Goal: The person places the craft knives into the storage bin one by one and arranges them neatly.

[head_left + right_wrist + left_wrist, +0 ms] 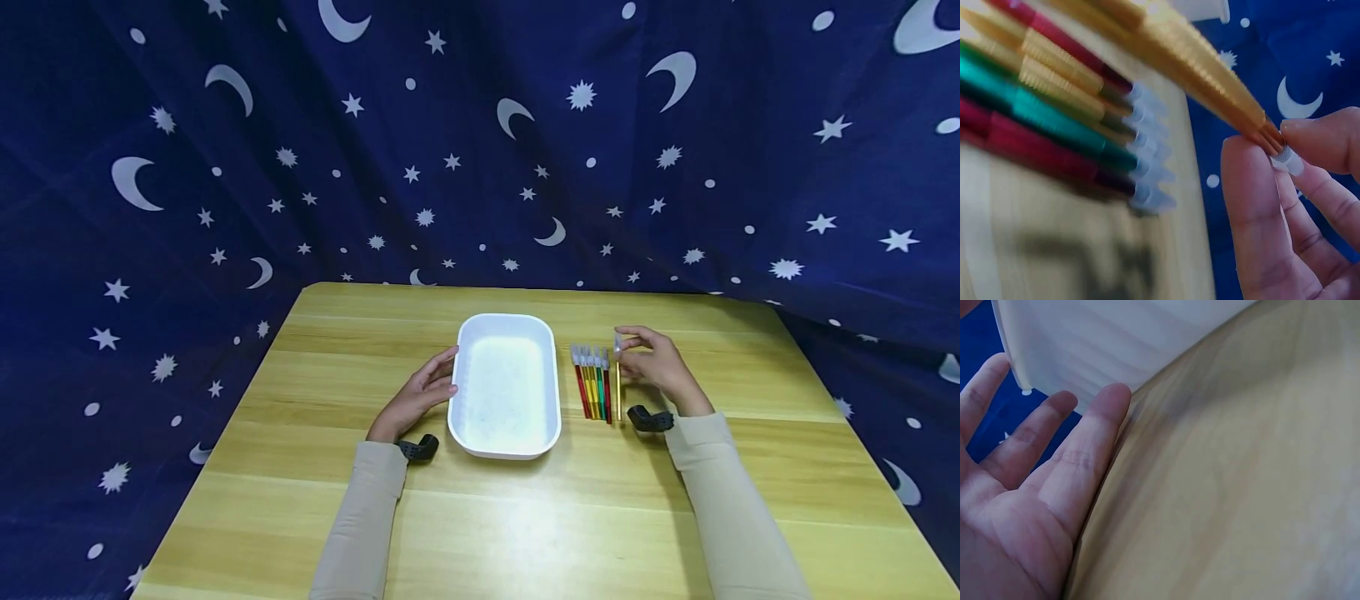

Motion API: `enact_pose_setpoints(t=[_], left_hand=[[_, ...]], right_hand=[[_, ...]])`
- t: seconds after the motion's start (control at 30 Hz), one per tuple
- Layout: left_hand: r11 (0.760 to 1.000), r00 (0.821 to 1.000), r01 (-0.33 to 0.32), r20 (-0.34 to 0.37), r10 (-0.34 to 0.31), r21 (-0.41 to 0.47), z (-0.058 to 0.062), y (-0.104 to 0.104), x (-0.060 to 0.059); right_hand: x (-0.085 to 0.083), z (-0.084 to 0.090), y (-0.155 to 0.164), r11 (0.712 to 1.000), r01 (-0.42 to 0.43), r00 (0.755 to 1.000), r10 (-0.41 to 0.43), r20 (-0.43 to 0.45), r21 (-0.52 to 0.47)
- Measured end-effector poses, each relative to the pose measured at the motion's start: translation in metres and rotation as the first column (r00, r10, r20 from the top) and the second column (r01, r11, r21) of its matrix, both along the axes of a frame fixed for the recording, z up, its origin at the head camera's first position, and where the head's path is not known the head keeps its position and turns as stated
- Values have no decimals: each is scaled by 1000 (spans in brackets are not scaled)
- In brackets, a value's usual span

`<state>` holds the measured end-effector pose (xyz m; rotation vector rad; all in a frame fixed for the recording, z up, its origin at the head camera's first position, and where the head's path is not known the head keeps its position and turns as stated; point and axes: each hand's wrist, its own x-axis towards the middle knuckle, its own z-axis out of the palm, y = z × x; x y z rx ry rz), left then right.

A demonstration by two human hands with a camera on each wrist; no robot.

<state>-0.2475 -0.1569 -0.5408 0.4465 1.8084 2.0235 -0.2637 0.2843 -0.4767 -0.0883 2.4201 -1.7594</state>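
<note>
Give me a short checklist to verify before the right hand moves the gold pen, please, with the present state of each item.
1. Right hand pinches the gold pen at its clear cap end: ok.
2. Gold pen lies apart from the other pens: ok; in the head view it sits just right of the row.
3. Left hand rests with straight fingers against the white tray: ok.
4. Tray interior free of things: ok.
5. Pen cap seated firmly: cannot tell; the wrist view is blurred.
</note>
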Motion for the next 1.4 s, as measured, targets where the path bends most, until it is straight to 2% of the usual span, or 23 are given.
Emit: enact_pose_setpoints(t=[0.27, 0.57, 0.9, 1.2, 1.4], left_hand=[[1000, 1000, 3, -8, -3, -5, -2, 0, 1], [1000, 1000, 0, -1, 0, -17, -2, -1, 2], [999, 999, 4, -41, -6, -37, -6, -1, -3], [998, 999, -18, -51, 14, -65, -4, 0, -3], [995, 996, -25, -89, 17, -95, -3, 2, -2]], right_hand=[[6, 9, -19, 997, -35, 999, 33, -24, -65], [11, 10, -44, 989, -90, 996, 88, -22, -115], [6, 16, -70, 986, -125, 992, 123, -24, -111], [-2, 18, -93, 982, -150, 989, 150, -13, -113], [-4, 23, -109, 977, -186, 982, 188, 17, -106]])
